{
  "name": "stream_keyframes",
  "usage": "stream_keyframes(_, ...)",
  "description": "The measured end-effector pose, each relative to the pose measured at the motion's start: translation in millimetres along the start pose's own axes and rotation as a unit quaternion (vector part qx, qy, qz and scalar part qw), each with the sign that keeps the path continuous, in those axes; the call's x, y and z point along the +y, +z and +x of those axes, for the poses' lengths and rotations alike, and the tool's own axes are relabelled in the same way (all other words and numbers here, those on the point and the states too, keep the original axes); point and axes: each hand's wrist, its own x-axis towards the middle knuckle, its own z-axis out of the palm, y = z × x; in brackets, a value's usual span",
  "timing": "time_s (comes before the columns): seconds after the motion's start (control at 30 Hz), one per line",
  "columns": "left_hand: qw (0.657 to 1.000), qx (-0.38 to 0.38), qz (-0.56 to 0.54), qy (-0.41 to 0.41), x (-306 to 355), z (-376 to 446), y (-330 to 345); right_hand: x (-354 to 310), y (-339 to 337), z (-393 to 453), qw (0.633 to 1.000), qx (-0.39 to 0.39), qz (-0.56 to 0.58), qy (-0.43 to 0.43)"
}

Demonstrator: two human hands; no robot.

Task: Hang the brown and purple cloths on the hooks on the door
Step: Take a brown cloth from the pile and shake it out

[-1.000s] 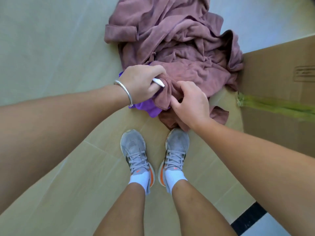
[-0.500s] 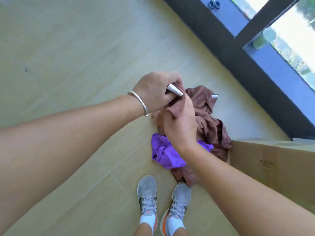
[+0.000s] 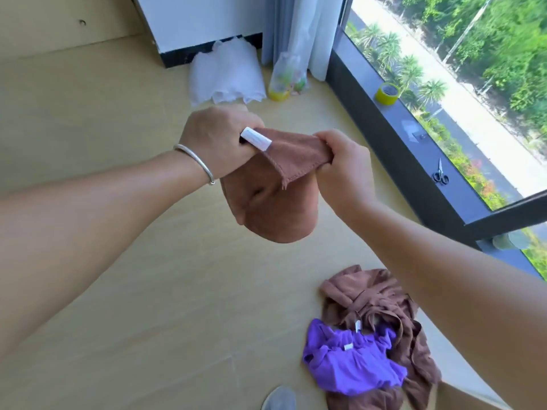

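Left hand [image 3: 219,140] and right hand [image 3: 340,161] each grip brown cloth [image 3: 275,199] edge, stretching it, apparently to find its white hanging tab [image 3: 256,139]; purple cloth [image 3: 352,362] on floor [image 3: 148,291] atop brown heap [image 3: 381,294]. No hooks in view.

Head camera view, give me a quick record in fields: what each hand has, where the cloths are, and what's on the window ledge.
left hand: left hand grips one end of the brown cloth, by its white tag
right hand: right hand pinches the other end
brown cloth: held up off the floor, hanging bunched between the hands
purple cloth: purple cloth on the floor, on a brown garment pile
ledge: tape roll, scissors
hooks: not in view
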Motion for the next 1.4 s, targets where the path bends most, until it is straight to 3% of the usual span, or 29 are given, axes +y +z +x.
stream_keyframes(0.17, 0.999, -0.031, 0.032, -0.030, -52, -51, -28, -32, 19, -12, 0.974, -0.085, -0.169, -0.123)
stream_keyframes(0.33, 0.973, -0.166, 0.127, -0.101, -73, -140, -6, -10, 39, -66, 0.916, -0.201, -0.257, -0.233)
stream_keyframes(0.5, 0.954, -0.214, 0.107, -0.182, -29, -245, 29, 25, 63, -157, 0.890, -0.300, -0.257, -0.228)
stream_keyframes(0.63, 0.972, -0.187, 0.021, -0.140, 38, -330, 67, 55, 92, -233, 0.889, -0.338, -0.229, -0.207)
stream_keyframes(0.73, 0.974, -0.163, -0.022, -0.156, 75, -385, 98, 84, 116, -290, 0.887, -0.358, -0.222, -0.189)
stream_keyframes(0.9, 0.912, -0.301, -0.064, -0.272, 112, -456, 146, 127, 131, -363, 0.887, -0.384, -0.224, -0.120)
stream_keyframes(1.0, 0.893, -0.322, -0.066, -0.308, 123, -479, 165, 140, 135, -387, 0.872, -0.419, -0.226, -0.111)
stream_keyframes(1.13, 0.909, -0.278, -0.033, -0.310, 124, -489, 175, 141, 138, -401, 0.829, -0.470, -0.266, -0.146)
stream_keyframes(1.23, 0.911, -0.293, 0.001, -0.291, 116, -492, 171, 137, 140, -410, 0.800, -0.445, -0.342, -0.213)
stream_keyframes(1.4, 0.947, -0.245, 0.025, -0.208, 88, -505, 145, 156, 145, -424, 0.799, -0.439, -0.380, -0.157)
